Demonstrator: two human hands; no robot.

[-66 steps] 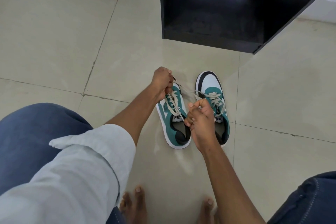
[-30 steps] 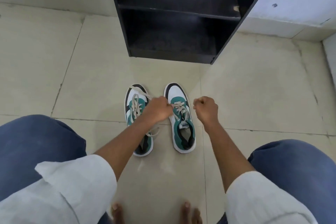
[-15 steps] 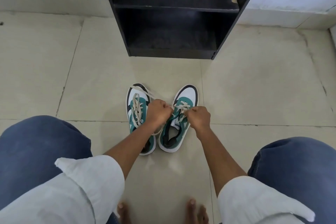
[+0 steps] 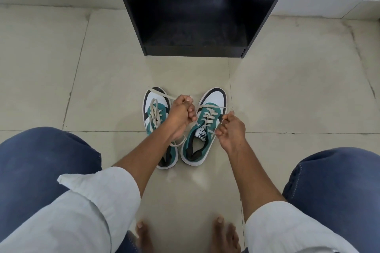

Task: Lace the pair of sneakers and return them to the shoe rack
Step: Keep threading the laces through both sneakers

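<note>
Two teal, white and black sneakers stand side by side on the tiled floor, toes toward the rack. The left sneaker (image 4: 153, 113) has loose cream laces trailing over its toe. The right sneaker (image 4: 207, 127) is angled, toe to the right. My left hand (image 4: 181, 116) hovers between the two shoes, fingers closed on a lace end of the right sneaker. My right hand (image 4: 231, 131) is at the right side of that shoe, pinching the other lace end (image 4: 218, 107), which stretches taut across the shoe's front.
A black shoe rack (image 4: 195, 12) with bare shelves stands just beyond the shoes against a white wall. My knees in blue jeans flank the scene, and my bare feet (image 4: 144, 234) rest on the floor below. Beige tiles surround the shoes.
The view has come closer and steadied. Both hands have drawn apart from the right sneaker's tongue, pulling its lace ends out to either side.
</note>
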